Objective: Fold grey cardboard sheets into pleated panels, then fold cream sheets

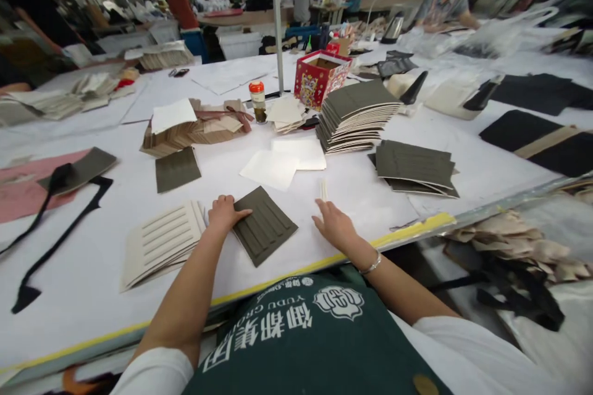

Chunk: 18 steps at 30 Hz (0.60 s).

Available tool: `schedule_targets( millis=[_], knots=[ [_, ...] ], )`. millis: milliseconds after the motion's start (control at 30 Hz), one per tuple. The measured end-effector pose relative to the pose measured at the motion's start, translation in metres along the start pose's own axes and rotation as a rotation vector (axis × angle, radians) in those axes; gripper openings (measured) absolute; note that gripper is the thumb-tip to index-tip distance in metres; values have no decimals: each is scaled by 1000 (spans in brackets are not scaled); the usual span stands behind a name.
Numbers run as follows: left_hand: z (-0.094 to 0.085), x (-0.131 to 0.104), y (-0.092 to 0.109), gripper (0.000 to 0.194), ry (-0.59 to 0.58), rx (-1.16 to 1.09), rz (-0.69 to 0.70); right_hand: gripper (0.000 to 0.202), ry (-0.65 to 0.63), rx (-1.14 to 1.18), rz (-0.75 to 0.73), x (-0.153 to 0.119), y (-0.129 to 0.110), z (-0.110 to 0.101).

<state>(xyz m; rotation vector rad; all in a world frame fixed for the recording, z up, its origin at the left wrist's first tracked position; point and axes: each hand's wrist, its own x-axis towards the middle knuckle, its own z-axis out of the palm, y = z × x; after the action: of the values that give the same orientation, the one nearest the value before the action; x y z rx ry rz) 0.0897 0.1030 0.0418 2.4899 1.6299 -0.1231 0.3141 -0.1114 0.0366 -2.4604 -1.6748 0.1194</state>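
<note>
A dark olive fabric panel (264,226) with several raised ribs lies tilted on the white table in front of me. My left hand (225,213) has hold of its left corner, thumb on top and fingers bent. To the right, my right hand (337,227) is apart from the panel, palm down, with thumb and fingers spread. Its fingertips are at a few thin whitish strips (323,190); I cannot tell whether they touch them. Left of my left hand sits a pile of cream ribbed panels (164,237). More olive ribbed panels (414,166) are stacked at the right.
White sheets (273,166) lie beyond the panel. Behind them stand a tall olive stack (359,114), a red box (320,80), an orange-lidded cup (257,102) and a metal pole (277,24). Black straps (60,241) lie at left. Yellow tape (412,229) lines the near edge.
</note>
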Motion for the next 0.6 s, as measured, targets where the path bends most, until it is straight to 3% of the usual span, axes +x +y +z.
schedule_targets(
  millis=[133,333,433,500,600],
  knots=[
    [3,0,1,62,11,29,-10,39,11,8,-335,-14,-30,26],
    [-4,1,-11,60,-107,-10,-63,35,6,-72,-515,-13,-63,33],
    [-15,-7,-17,48,-186,-69,-25,26,-21,-62,-517,-3,-66,28],
    [-22,-18,-19,46,-106,-154,33,23,-13,72,-470,4,-58,28],
    [-25,-42,-20,43,-1,-416,127,28,80,508,-280,4,-38,31]
  ],
)
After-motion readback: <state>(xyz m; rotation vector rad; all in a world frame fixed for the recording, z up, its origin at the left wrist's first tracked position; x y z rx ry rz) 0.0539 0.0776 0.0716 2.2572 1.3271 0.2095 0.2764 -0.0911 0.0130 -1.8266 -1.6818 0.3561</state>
